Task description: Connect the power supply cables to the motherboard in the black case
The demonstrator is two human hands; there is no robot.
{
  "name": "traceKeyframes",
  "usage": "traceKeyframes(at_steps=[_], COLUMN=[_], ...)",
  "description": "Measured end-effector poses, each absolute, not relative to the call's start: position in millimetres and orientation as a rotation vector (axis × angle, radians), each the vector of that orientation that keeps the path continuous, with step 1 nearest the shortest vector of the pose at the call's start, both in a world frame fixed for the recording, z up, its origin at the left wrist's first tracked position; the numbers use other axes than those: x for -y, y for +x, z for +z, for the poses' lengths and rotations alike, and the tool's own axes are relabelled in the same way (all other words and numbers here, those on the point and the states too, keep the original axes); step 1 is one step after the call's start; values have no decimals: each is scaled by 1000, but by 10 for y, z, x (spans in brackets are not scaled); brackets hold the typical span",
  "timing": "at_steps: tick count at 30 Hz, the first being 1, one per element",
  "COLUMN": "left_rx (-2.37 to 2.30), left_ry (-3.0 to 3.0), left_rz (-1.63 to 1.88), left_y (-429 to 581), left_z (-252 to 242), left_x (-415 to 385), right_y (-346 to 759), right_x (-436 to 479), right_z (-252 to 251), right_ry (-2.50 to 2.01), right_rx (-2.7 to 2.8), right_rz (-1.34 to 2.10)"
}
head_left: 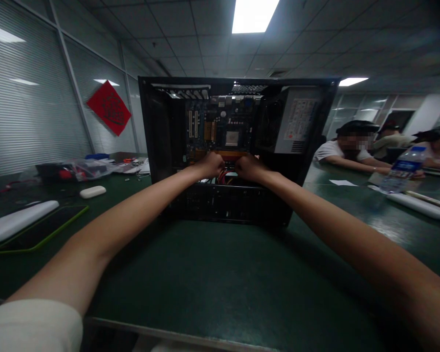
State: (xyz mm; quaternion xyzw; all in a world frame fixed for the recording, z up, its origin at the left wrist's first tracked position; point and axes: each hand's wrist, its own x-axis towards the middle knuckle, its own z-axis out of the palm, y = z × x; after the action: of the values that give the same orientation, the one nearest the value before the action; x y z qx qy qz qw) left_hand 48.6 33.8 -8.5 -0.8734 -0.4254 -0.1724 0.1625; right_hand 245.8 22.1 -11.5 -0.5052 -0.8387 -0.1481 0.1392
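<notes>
An open black computer case (161, 146) stands on the green table, its side off, showing a blue motherboard (220, 129) and a grey power supply (300, 120). Both my arms reach into it. My left hand (209, 165) is closed at the lower edge of the motherboard, beside a bundle of red and orange cables (225, 173). My right hand (250, 168) is closed just to its right, almost touching the left one. What the fingers grip is hidden behind the knuckles.
On the left lie a white keyboard (18, 220), a black mat with a green edge (40, 230), a small white box (92, 191) and plastic bags with parts (80, 168). At the right, seated people, a water bottle (401, 171) and a white strip (421, 205).
</notes>
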Motion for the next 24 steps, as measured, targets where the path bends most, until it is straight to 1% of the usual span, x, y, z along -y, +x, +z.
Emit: traceKeyframes(at_steps=[24], left_rx=[1196], left_ry=[-2427], left_rz=[-385], left_y=[556], left_z=[-55], left_x=[-234], right_y=[2443], right_x=[-257], right_z=[-110], right_ry=[-1479], right_rx=[2417], right_rz=[-420])
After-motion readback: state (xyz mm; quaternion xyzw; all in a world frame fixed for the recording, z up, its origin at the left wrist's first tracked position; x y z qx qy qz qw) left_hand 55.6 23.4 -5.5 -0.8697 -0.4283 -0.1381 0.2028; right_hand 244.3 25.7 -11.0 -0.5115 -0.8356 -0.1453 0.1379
